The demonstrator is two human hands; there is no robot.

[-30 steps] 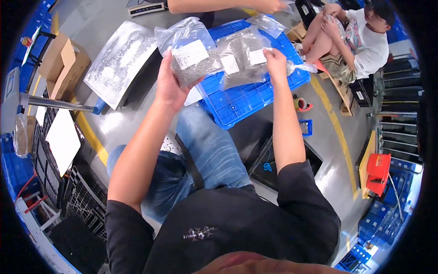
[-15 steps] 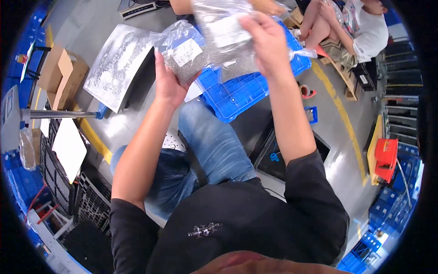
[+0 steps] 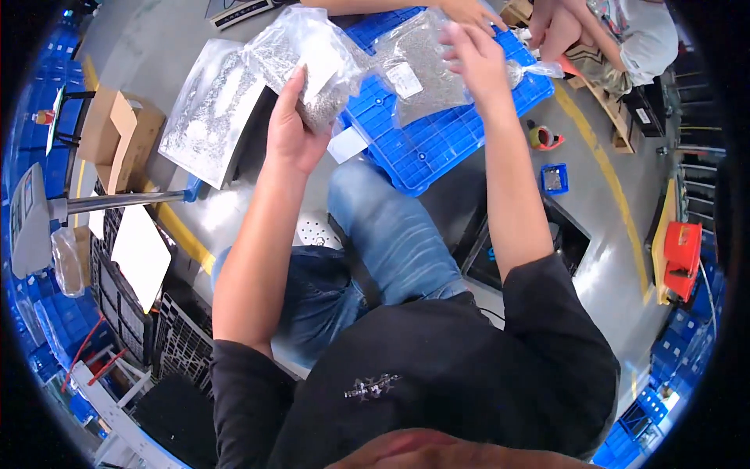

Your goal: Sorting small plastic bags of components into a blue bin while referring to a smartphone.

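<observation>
The left grip (image 3: 298,133) is closed around a clear plastic bag (image 3: 340,80) of grey granules, thumb on its near face just below a white label (image 3: 316,61). The bag is raised and tilted beside the left edge of a blue plastic crate (image 3: 437,156); its crumpled film overlaps more clear film to the left, and whether that belongs to a second bag is hard to tell. Another clear granule-filled bag (image 3: 426,66) lies flat on the crate, bearing a white sticker (image 3: 403,80). Above its right end hangs the right grip (image 3: 483,66), fingers spread and slightly blurred, grasping nothing; contact with the film cannot be made out. Another person's forearm (image 3: 375,6) crosses at the top, its fingers near the right grip. A white paper (image 3: 348,144) sits by the crate's near left corner. Farther left are a pale, grey-mottled panel (image 3: 209,109) and an open cardboard box (image 3: 129,144); to the right, a small blue tray (image 3: 554,179) rests on the floor (image 3: 582,187).
</observation>
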